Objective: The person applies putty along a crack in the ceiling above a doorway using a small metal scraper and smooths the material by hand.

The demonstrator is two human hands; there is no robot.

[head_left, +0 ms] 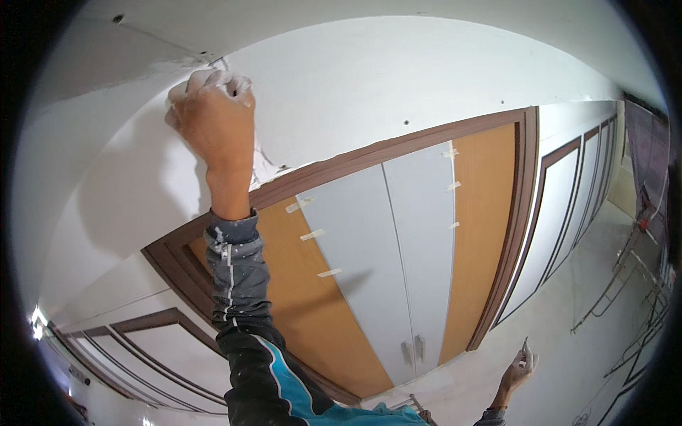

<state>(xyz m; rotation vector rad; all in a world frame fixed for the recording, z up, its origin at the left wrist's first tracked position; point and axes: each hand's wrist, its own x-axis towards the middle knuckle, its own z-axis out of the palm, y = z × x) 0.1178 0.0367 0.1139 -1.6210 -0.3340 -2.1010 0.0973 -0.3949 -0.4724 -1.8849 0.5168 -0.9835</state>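
Note:
My left hand is raised to the white wall, near its corner with the ceiling. White powder or paste coats its curled fingers, which are closed at the surface. Whatever they may hold is hidden. A ragged white patch shows on the wall beside the wrist, above the brown door frame. Low at the right, my right hand is closed around a small narrow grey thing that points upward; its kind is too small to make out.
Below stands a door with pale grey middle panels, orange-brown sides and strips of tape. Framed wall panels run along the right. Metal ladder-like frames stand at the far right. Dark spots dot the wall.

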